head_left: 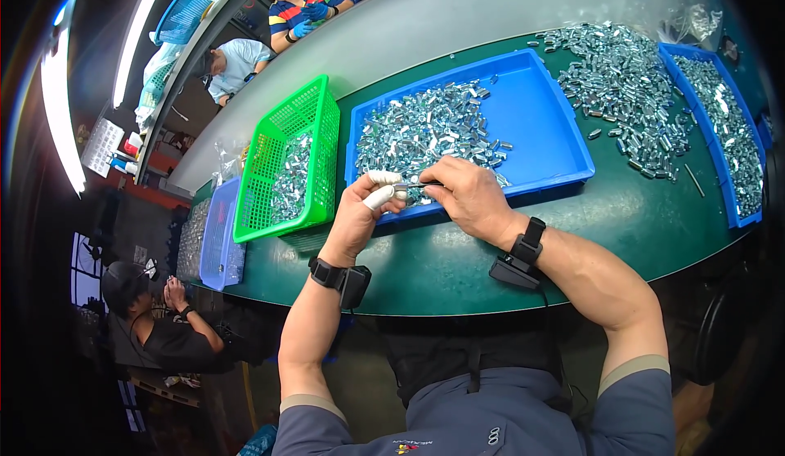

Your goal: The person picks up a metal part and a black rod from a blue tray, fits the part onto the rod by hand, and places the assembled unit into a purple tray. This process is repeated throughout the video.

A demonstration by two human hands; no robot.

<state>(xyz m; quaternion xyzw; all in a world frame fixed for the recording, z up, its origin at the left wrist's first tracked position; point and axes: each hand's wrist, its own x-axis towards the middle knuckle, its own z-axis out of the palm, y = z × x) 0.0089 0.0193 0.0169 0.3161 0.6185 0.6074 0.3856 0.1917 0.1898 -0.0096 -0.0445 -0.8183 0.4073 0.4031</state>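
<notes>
My left hand (pixel 364 211), with white coverings on its thumb and fingertips, pinches a small shiny metal piece (pixel 401 187). From the other side, my right hand (pixel 473 198) grips a thin dark rod-like tool (pixel 427 184) whose tip meets that piece; whether it goes inside I cannot tell. Both hands are closed, held over the near edge of a blue tray (pixel 540 113). Inside the tray, a heap of short silvery metal pieces (pixel 425 125) covers the left and middle part. Each wrist wears a black strap with a small box.
A green basket (pixel 315 178) with similar pieces stands left of the tray. Loose metal pieces (pixel 621 96) are piled on the green table (pixel 409 272) at right, beside a thin metal rod (pixel 694 181) and another filled blue tray (pixel 719 162). Co-workers sit beyond the partition and at left.
</notes>
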